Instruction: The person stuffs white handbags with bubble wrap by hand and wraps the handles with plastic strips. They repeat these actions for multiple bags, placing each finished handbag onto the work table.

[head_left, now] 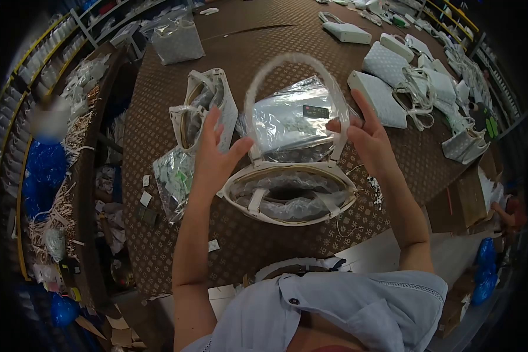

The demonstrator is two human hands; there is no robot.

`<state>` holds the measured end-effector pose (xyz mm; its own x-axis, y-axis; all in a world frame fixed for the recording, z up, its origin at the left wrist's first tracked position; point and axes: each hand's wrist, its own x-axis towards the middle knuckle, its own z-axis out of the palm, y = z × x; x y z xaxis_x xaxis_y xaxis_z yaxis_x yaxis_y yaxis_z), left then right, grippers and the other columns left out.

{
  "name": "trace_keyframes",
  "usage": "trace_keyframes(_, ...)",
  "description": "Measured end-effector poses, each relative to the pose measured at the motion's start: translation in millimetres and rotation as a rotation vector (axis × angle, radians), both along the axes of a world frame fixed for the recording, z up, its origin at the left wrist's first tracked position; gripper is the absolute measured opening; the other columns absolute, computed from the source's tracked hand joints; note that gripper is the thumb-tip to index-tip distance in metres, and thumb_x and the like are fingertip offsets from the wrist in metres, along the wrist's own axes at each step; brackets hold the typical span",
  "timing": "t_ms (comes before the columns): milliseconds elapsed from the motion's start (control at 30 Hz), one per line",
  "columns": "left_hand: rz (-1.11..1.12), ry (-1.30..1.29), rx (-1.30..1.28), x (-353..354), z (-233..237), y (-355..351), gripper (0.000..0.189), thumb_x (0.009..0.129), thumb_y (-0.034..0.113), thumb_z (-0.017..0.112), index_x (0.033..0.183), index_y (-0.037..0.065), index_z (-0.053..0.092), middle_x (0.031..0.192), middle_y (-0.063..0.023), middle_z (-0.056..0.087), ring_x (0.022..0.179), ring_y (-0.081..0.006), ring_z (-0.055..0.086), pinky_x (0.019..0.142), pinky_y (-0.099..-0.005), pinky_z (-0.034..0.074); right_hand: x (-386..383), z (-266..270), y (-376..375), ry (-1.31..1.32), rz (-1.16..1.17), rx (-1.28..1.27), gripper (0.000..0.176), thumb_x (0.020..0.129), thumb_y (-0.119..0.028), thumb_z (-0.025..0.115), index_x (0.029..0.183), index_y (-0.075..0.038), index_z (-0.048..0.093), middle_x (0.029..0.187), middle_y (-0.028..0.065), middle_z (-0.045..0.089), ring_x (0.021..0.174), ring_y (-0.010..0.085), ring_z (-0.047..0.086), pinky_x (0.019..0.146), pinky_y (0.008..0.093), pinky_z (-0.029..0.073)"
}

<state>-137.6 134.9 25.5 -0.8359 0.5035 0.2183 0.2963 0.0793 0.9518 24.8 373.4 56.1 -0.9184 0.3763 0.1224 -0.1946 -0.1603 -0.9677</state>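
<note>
A white handbag point(287, 219) stands unzipped in front of me, bubble wrap showing inside and its wrapped handle point(292, 58) arching up. My left hand point(218, 146) is beside the handle's left side, fingers spread and holding nothing. On the other side, my right hand point(366, 134) has its index finger raised; its thumb is close to the handle's right side, and whether they touch is unclear. Behind the bag lies a clear plastic packet point(287, 120) with a small dark label point(315, 111). A second open white bag point(226, 97) stands behind my left hand.
Several white bags point(381, 100) and loose straps lie at the back right. Plastic packets point(173, 179) are left of my left forearm. A wrapped bag point(178, 44) stands at the back left. A cardboard box point(463, 202) and a person's hand point(501, 214) are at the right.
</note>
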Motion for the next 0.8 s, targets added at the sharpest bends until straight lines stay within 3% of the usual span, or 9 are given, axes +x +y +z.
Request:
trace_keyframes(67,-0.009,0.253,0.172,9,26,17,0.078,0.079,0.030,0.069,0.137,0.000,0.027,0.141,-0.0200,0.030,0.125,-0.0319,0.039,0.095,-0.0342,0.040,9,21,-7,0.010,0.112,0.193,0.068,0.081,-0.011,0.061,0.139,-0.003,0.026,0.106,0.0106,0.060,0.102,0.0178,0.055,0.086,0.0284,0.042)
trace_keyframes(133,-0.029,0.270,0.314,8,47,28,0.072,0.080,0.027,0.068,0.136,0.000,0.030,0.134,-0.0196,0.039,0.120,-0.0298,0.043,0.093,-0.0340,0.041,13,39,-15,0.010,0.288,0.458,0.084,0.072,-0.011,0.071,0.141,-0.004,0.023,0.107,0.0102,0.059,0.103,0.0165,0.054,0.087,0.0285,0.041)
trace_keyframes(267,-0.210,0.303,0.474,5,48,27,0.057,0.081,0.017,0.065,0.129,0.000,0.041,0.106,-0.0150,0.061,0.101,-0.0223,0.058,0.085,-0.0337,0.046,16,79,-42,0.155,0.410,0.192,0.088,0.068,-0.015,0.076,0.139,-0.004,0.025,0.108,0.0082,0.059,0.099,0.0156,0.056,0.087,0.0284,0.041)
trace_keyframes(300,-0.144,0.463,0.401,15,48,27,0.049,0.081,0.015,0.065,0.124,0.001,0.047,0.090,-0.0114,0.066,0.088,-0.0201,0.062,0.079,-0.0338,0.048,20,94,-46,0.101,0.532,0.245,0.076,0.069,-0.016,0.076,0.131,0.001,0.035,0.100,0.0092,0.062,0.090,0.0141,0.058,0.078,0.0264,0.044)
trace_keyframes(400,0.014,0.854,0.055,12,28,28,0.055,0.078,0.018,0.068,0.126,0.004,0.045,0.100,-0.0155,0.063,0.092,-0.0266,0.060,0.080,-0.0358,0.047,22,112,-65,0.095,0.674,0.421,0.034,0.075,-0.019,0.071,0.100,0.003,0.064,0.066,0.0079,0.065,0.052,0.0132,0.061,0.045,0.0219,0.047)
trace_keyframes(433,0.016,0.843,0.049,11,16,24,0.055,0.078,0.018,0.068,0.126,0.004,0.045,0.100,-0.0155,0.063,0.092,-0.0266,0.060,0.080,-0.0358,0.047,19,109,-68,0.088,0.679,0.413,0.034,0.075,-0.019,0.071,0.100,0.003,0.064,0.066,0.0079,0.065,0.052,0.0132,0.061,0.045,0.0219,0.047)
trace_keyframes(500,0.103,0.811,-0.051,7,-19,13,0.062,0.074,0.012,0.069,0.130,0.007,0.042,0.111,-0.0161,0.058,0.101,-0.0297,0.057,0.084,-0.0388,0.045,11,95,-68,0.470,0.358,1.212,0.024,0.080,-0.016,0.064,0.101,-0.005,0.064,0.073,0.0028,0.063,0.059,0.0145,0.061,0.048,0.0255,0.047)
trace_keyframes(600,-0.065,0.431,-0.257,20,-56,-34,0.032,0.076,0.012,0.066,0.106,0.003,0.062,0.108,-0.0135,0.059,0.108,-0.0314,0.052,0.091,-0.0391,0.042,8,49,-67,0.500,0.226,1.509,0.019,0.074,-0.014,0.063,0.091,-0.006,0.065,0.075,0.0026,0.061,0.064,0.0187,0.061,0.052,0.0277,0.049)
trace_keyframes(800,-0.156,0.777,-0.408,38,-51,-51,0.009,0.077,0.012,0.063,0.074,0.004,0.066,0.080,-0.0039,0.064,0.090,-0.0246,0.057,0.076,-0.0372,0.043,-17,-30,-59,0.081,0.423,1.801,0.009,0.068,-0.012,0.061,0.075,-0.007,0.064,0.076,0.0029,0.059,0.074,0.0207,0.061,0.062,0.0328,0.051)
